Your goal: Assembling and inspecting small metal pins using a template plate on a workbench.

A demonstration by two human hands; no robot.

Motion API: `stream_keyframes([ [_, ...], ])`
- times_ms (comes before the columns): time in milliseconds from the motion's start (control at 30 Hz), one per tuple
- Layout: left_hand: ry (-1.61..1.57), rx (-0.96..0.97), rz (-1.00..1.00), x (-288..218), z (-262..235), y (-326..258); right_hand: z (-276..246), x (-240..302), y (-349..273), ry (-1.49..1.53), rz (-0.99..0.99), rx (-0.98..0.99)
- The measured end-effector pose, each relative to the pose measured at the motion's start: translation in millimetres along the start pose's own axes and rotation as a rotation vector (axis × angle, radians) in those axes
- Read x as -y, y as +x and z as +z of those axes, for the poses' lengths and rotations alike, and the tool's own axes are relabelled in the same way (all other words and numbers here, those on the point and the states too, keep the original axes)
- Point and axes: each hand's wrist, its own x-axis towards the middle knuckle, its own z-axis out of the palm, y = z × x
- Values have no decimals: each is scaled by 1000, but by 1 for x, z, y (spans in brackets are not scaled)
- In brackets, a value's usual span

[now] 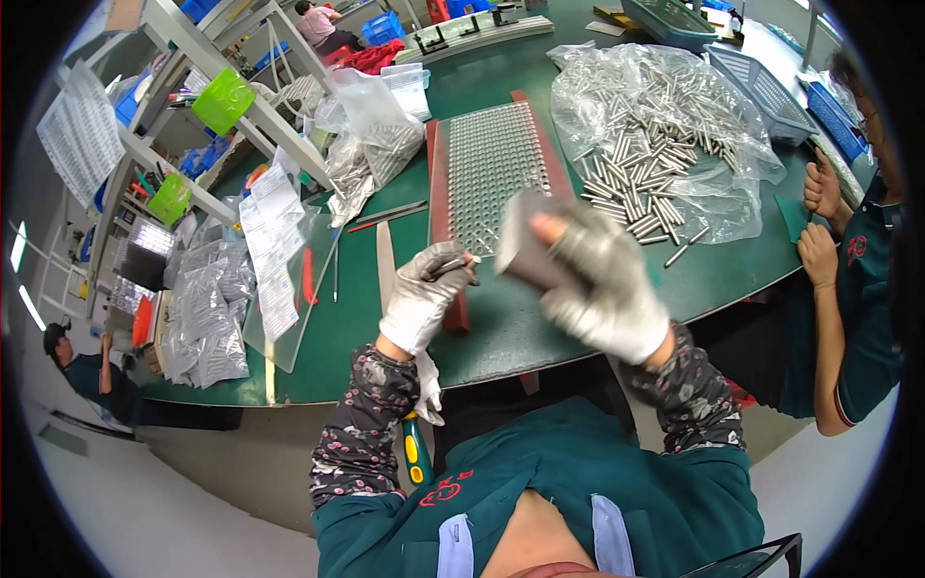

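A metal plate with rows of round holes [489,144] lies on red-brown bars [436,183] in front of me. My left hand [424,297], in a whitish glove with bare fingertips, is at the plate's near left corner. Its fingers are pinched on what looks like a small metal pin [474,261]. My right hand [617,284], gloved too and smeared by motion, grips a dark grey-brown block [525,252] over the plate's near right corner. Several short pins [485,237] show at the plate's near end, partly hidden by the block.
Right of the plate, loose metal pins [636,188] spill from a clear plastic bag [756,164]. A flat strip [384,255], papers [270,246] and bagged parts [207,323] lie to the left. Another person's hands [819,255] are at the right table edge. Blue baskets [766,91] stand behind.
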Motion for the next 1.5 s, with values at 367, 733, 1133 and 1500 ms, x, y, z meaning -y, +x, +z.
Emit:
stream_keyframes([
  [367,-198,-83,-28,-8,-9,-12,45,0,18,63,-177,43],
  [733,-236,104,113,16,-31,-14,45,-17,23,-71,158,3],
  [1133,-228,2,94,27,-50,-12,66,-16,10,-275,140,55],
  [1500,-175,-50,87,30,-54,-11,70,-10,7,-216,140,128],
])
